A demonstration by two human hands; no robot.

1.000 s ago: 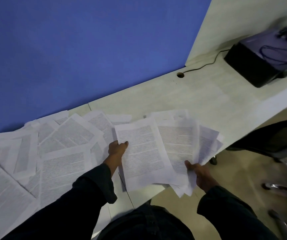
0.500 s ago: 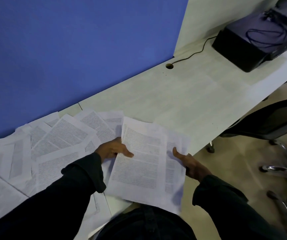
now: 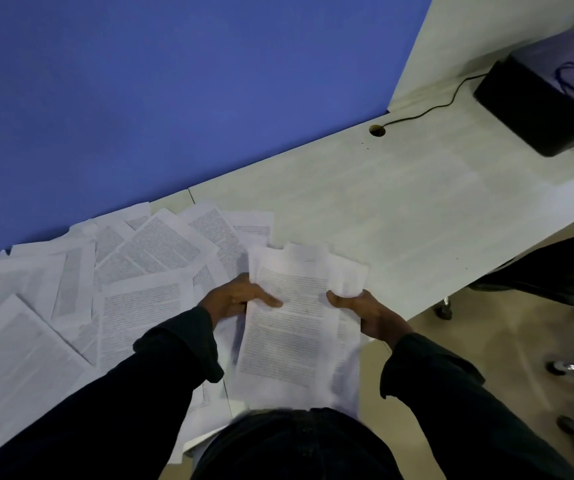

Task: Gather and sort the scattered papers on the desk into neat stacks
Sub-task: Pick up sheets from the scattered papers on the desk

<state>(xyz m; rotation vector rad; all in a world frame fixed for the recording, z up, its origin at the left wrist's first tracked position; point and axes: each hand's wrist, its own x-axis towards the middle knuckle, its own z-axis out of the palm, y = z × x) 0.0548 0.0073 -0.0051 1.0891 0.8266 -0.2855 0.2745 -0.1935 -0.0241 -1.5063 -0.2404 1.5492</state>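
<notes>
Left hand point(image 3: 235, 299) and right hand point(image 3: 368, 313) pinch the uneven bundle of white printed paper sheets point(image 3: 296, 327) over the pale desk point(image 3: 399, 209) edge; light, floppy, slippery, so grip both long edges.

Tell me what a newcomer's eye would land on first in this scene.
First, the bundle of papers at centre, held by the left hand and the right hand at its side edges. Next, the scattered sheets overlapping across the desk on the left, under the blue partition. Last, the black box at the far right, its cable running to a desk hole.
</notes>
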